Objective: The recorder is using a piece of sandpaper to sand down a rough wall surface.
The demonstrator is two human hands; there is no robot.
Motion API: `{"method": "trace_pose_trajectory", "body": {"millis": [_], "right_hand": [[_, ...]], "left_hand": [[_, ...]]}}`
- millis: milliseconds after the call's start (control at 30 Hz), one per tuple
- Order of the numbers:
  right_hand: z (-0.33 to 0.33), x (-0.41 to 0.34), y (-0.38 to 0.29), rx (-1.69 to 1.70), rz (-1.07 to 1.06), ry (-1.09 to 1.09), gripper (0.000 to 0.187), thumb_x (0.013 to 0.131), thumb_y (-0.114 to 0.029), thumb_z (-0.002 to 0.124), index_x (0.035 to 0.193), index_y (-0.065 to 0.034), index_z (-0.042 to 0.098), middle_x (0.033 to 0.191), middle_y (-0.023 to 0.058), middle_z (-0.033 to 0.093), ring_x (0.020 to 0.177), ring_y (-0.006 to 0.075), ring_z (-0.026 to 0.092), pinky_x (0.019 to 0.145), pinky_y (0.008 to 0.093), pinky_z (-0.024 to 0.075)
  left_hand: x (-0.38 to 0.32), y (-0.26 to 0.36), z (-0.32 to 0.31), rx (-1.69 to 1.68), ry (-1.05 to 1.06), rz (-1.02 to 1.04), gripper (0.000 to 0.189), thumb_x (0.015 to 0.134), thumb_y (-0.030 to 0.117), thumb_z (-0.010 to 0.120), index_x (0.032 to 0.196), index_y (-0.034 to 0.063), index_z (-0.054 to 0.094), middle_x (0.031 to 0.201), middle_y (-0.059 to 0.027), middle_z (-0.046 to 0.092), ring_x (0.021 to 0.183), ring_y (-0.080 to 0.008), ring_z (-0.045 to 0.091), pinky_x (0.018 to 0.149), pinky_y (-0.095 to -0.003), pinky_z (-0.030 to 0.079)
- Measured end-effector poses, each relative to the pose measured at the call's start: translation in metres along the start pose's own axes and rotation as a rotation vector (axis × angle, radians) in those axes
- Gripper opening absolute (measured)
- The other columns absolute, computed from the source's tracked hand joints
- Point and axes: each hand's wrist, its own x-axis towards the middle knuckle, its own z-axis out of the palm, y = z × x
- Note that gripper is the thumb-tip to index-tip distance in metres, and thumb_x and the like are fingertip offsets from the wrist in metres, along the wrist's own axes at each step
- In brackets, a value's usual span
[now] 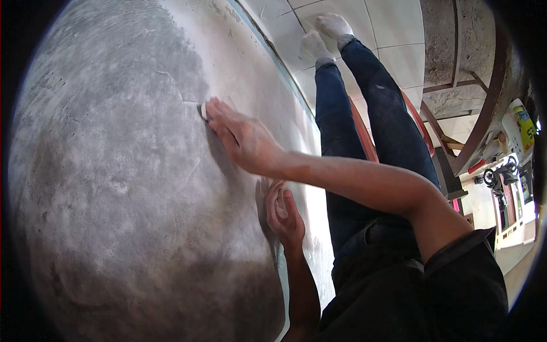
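Observation:
My right hand (245,139) reaches across to the left and is shut on a small white flat piece (204,112), only its edge showing at the fingertips. The piece lies against a grey plastered wall (128,149) with mottled patches and thin cracks, at the border with a paler, smoother strip (243,64). Below it, close to the wall, is my left hand (287,216), palm partly showing, fingers curved and thumb apart. Nothing can be seen in it. Both hands cast shadows on the wall.
White floor tiles (395,25) meet the wall's foot along a dark line. My feet in pale socks stand there. A red plastic seat part (363,128) shows between my legs. At right are a brown curved frame (491,111) and a parked motorcycle (500,177) farther off.

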Motion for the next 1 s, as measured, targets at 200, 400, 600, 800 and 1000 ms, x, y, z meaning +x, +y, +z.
{"method": "trace_pose_trajectory", "body": {"millis": [200, 400, 600, 800, 1000], "right_hand": [[-0.009, 0.028, -0.002, -0.012, 0.096, 0.020, 0.040, 0.100, -0.020, 0.041, 0.131, 0.0056, 0.047, 0.135, 0.0269, 0.046, 0.127, 0.0406, 0.043, 0.108, 0.0413, 0.0361], [-0.002, -0.034, -0.014, 0.009, 0.037, -0.132, 0.043, 0.100, -0.016, 0.036, 0.136, 0.0076, 0.038, 0.140, 0.0285, 0.040, 0.134, 0.0395, 0.036, 0.114, 0.0418, 0.0280], [-0.004, 0.028, 0.004, -0.076, 0.070, 0.025, 0.042, 0.101, -0.019, 0.036, 0.132, 0.0072, 0.044, 0.140, 0.0276, 0.041, 0.133, 0.0392, 0.037, 0.113, 0.0409, 0.0300], [0.009, -0.034, -0.033, 0.002, 0.024, -0.105, 0.044, 0.100, -0.019, 0.040, 0.137, 0.0057, 0.039, 0.141, 0.0247, 0.042, 0.135, 0.0364, 0.036, 0.115, 0.0400, 0.0273], [-0.011, 0.049, -0.008, -0.112, 0.063, -0.064, 0.046, 0.102, -0.023, 0.039, 0.136, 0.0065, 0.040, 0.143, 0.0261, 0.038, 0.134, 0.0360, 0.037, 0.115, 0.0417, 0.0273]], "left_hand": [[0.002, 0.003, 0.008, -0.017, 0.004, 0.019, 0.028, 0.096, 0.015, 0.055, 0.116, -0.0035, 0.057, 0.121, -0.0184, 0.056, 0.117, -0.0302, 0.054, 0.102, -0.0409, 0.042], [-0.006, 0.002, -0.004, -0.066, 0.048, -0.126, 0.027, 0.096, 0.014, 0.056, 0.116, -0.0039, 0.057, 0.122, -0.0180, 0.055, 0.118, -0.0294, 0.053, 0.102, -0.0412, 0.042], [-0.001, 0.001, 0.009, -0.035, 0.012, 0.000, 0.027, 0.096, 0.015, 0.056, 0.115, -0.0038, 0.058, 0.122, -0.0177, 0.055, 0.118, -0.0289, 0.053, 0.101, -0.0411, 0.043], [-0.013, -0.017, -0.002, -0.309, 0.112, -0.049, 0.028, 0.096, 0.016, 0.055, 0.117, -0.0031, 0.057, 0.122, -0.0184, 0.054, 0.117, -0.0287, 0.053, 0.101, -0.0405, 0.043], [0.000, 0.006, 0.011, 0.021, 0.013, 0.049, 0.028, 0.098, 0.017, 0.054, 0.117, -0.0033, 0.056, 0.118, -0.0151, 0.054, 0.112, -0.0255, 0.054, 0.098, -0.0414, 0.045]]}}
